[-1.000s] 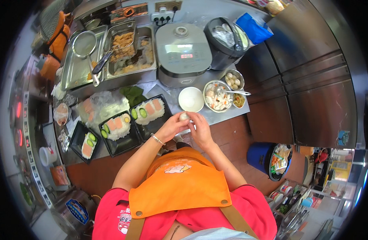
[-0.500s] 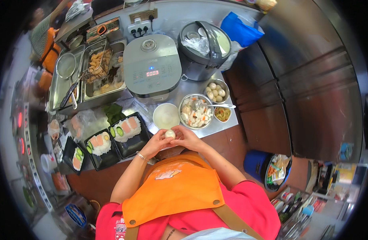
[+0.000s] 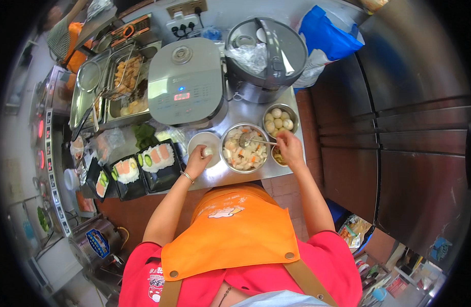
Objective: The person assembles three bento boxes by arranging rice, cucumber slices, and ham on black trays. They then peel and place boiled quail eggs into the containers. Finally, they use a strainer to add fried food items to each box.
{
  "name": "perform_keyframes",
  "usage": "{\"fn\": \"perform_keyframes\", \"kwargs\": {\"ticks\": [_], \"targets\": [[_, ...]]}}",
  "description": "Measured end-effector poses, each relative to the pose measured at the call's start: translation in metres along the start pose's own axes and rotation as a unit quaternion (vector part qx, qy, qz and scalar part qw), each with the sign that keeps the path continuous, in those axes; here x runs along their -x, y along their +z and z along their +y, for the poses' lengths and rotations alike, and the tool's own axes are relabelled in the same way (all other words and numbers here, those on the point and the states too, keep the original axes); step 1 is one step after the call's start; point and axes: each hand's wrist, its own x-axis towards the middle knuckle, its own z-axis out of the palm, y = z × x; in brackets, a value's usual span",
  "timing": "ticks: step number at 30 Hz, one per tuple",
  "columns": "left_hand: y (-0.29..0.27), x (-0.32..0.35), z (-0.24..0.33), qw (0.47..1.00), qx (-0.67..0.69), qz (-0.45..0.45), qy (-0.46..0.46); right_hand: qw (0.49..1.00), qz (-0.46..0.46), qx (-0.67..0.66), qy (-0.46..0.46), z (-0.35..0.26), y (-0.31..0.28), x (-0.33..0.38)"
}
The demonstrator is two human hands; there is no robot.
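Note:
My left hand is closed on a peeled boiled egg, held over a white bowl. My right hand pinches the handle end of a metal ladle. The ladle's scoop rests in a steel bowl of white and orange chopped pieces. Behind my right hand stands a steel bowl of eggs. Partly hidden under that hand is a small bowl of green-yellow pickles. To the left, black trays hold rice with pink slices and cucumber.
A rice cooker and a dark lidded pot stand at the back. Steel pans with fried food are at the far left. A blue bag lies beyond the pot. Dark cabinets rise on the right. Another person stands far left.
Both hands were together around the egg and have parted. The left carried the egg to the white bowl; the right moved rightward and took the ladle's handle. My view has shifted slightly.

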Motion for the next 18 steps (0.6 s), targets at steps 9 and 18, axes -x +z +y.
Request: {"fn": "perform_keyframes", "kwargs": {"ticks": [9, 18], "targets": [[0.005, -0.005, 0.021, 0.967, -0.245, -0.028, 0.069, 0.916, -0.049, 0.388, -0.087, 0.058, -0.010, -0.081], [-0.023, 0.026, 0.072, 0.988, -0.153, 0.029, 0.006, 0.876, -0.127, 0.465, -0.003, 0.066, 0.012, -0.097]]}}
